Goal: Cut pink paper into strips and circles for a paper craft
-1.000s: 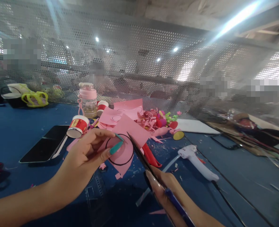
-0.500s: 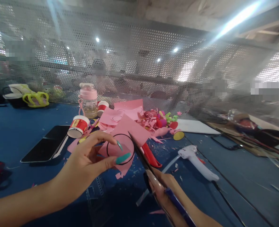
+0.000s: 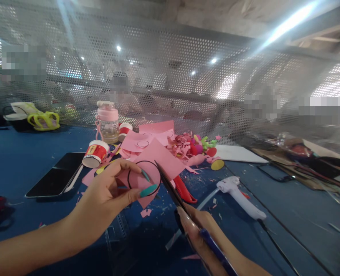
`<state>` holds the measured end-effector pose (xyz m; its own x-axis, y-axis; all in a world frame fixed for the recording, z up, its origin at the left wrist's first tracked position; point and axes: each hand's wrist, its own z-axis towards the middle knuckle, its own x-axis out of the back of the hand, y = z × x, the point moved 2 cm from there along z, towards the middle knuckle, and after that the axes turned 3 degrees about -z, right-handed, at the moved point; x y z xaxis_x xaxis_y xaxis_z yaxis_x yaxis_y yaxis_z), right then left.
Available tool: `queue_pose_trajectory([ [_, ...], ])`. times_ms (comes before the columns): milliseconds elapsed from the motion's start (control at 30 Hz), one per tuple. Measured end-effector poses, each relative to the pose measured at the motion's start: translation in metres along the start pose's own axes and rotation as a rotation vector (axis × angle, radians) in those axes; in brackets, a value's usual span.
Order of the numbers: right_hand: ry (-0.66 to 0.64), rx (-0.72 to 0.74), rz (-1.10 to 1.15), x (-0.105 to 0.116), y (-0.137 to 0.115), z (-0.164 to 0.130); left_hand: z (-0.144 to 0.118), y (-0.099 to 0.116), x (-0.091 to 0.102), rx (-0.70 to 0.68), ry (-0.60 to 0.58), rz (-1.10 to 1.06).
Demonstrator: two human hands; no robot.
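My left hand pinches a sheet of pink paper between thumb and fingers. A circle in thick black line is drawn on the sheet, partly covered by my fingertips. My right hand grips a pair of scissors with dark blades and a blue handle. The blades lie against the right side of the drawn circle, pointing up and left. Beneath the paper, small pink scraps lie on the blue table. Behind it are more pink sheets, some with circles drawn on them.
A phone, a red and white paper cup and a pink-lidded bottle are on the left. At right lies a white glue gun with its cord. Colourful scraps are heaped before a perforated metal screen.
The pink paper and my left hand have shifted slightly left and up. The scissors stay at the circle's right edge, their tip a little further left.
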<state>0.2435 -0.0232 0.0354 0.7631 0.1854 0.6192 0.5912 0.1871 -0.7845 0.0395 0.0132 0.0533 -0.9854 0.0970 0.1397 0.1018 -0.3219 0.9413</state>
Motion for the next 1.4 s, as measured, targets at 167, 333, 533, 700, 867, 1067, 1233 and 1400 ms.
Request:
queue_pose_trajectory([
  [167,-0.003,0.014,0.035,-0.002,0.006,0.003,0.001,0.001,-0.001,0.023,-0.036,-0.079],
  [333,-0.016,-0.013,0.049,-0.002,0.01,0.003,0.0,0.001,-0.001,0.002,-0.041,-0.06],
  [533,-0.01,0.038,-0.01,0.001,0.007,0.004,-0.003,0.007,-0.004,0.014,-0.062,-0.101],
  [700,-0.008,0.036,-0.052,0.002,0.004,0.008,-0.003,0.004,-0.005,0.037,-0.12,-0.122],
  [867,0.004,0.054,-0.044,0.001,0.007,0.007,-0.005,0.0,-0.004,0.049,-0.149,-0.118],
  [1067,0.018,0.068,-0.026,-0.001,0.01,0.006,-0.007,0.002,-0.005,0.05,-0.112,-0.091],
  [1233,0.008,0.057,-0.007,-0.001,0.006,0.007,-0.005,0.0,-0.004,0.044,-0.118,-0.111],
  [1400,0.006,0.055,-0.042,0.0,0.0,0.007,-0.004,-0.001,-0.005,0.046,-0.125,-0.119],
])
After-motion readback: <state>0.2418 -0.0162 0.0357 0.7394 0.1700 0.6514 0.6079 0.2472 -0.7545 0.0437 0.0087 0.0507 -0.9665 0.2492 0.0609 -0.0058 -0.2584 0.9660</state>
